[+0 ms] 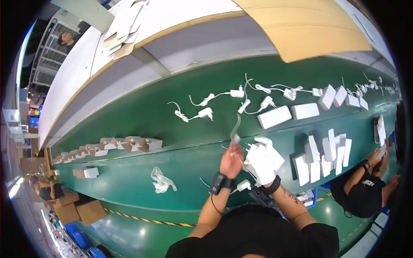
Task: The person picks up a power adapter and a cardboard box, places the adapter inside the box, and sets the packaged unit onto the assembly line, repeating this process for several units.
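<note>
My bare left hand (232,161) is raised at the belt's near side, fingers closed at the tips. A small blurred, greyish thing (235,138) shows at those fingertips; its kind is unclear. Just to the right, my right hand (261,161) wears a white glove and is closed on a white box (278,161), mostly hidden behind the glove. A white power adapter (244,185) with a cable lies below, between my forearms. Beyond my left hand, another adapter (266,102) and a coiled cable (244,105) rest on the green belt.
Several white boxes stand on the near surface (318,161) to the right; more lie on the belt beyond. A crumpled clear bag (162,180) lies to the left. Open cartons (150,144) line the far left. A co-worker's hand (375,157) is at the right.
</note>
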Motion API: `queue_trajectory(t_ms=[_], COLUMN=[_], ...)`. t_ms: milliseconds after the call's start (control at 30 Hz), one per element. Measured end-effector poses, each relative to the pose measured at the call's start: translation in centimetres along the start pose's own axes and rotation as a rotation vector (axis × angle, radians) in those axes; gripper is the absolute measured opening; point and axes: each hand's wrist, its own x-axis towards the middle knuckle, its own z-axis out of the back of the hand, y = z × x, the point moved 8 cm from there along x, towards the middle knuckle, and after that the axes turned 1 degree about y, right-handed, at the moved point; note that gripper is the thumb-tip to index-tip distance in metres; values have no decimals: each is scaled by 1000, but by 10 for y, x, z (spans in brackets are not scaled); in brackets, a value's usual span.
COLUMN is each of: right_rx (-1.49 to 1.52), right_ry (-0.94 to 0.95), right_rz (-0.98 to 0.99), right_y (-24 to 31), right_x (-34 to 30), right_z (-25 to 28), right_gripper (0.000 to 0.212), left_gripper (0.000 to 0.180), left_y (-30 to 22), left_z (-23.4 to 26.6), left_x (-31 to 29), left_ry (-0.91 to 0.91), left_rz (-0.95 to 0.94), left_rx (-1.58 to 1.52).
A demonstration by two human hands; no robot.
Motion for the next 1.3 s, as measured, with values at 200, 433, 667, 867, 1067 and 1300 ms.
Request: queue_trajectory(t_ms=[200, 433, 667, 867, 1067, 1300], right_rx=[-577, 43, -24, -772, 502, 272], right_ry=[-138, -214, -185, 81, 200, 165], right_rz=[169, 1, -83, 76, -130, -143], right_y=[42, 3, 2, -18, -85, -55], right_x=[6, 15, 31, 60, 52, 71], right_z=[31, 74, 69, 39, 22, 74], right_gripper=[24, 19, 16, 28, 56, 70], left_gripper=[53, 49, 50, 58, 63, 65], left_y=[11, 29, 29, 15, -21, -149], left_z=[-130, -138, -126, -89, -62, -83], left_x=[-10, -8, 14, 37, 55, 66], left_ry=[270, 236, 224, 157, 23, -572], left_rz=[-476, -737, -636, -474, -478, -890], left_rx=[885, 1091, 1066, 724, 843, 2722])
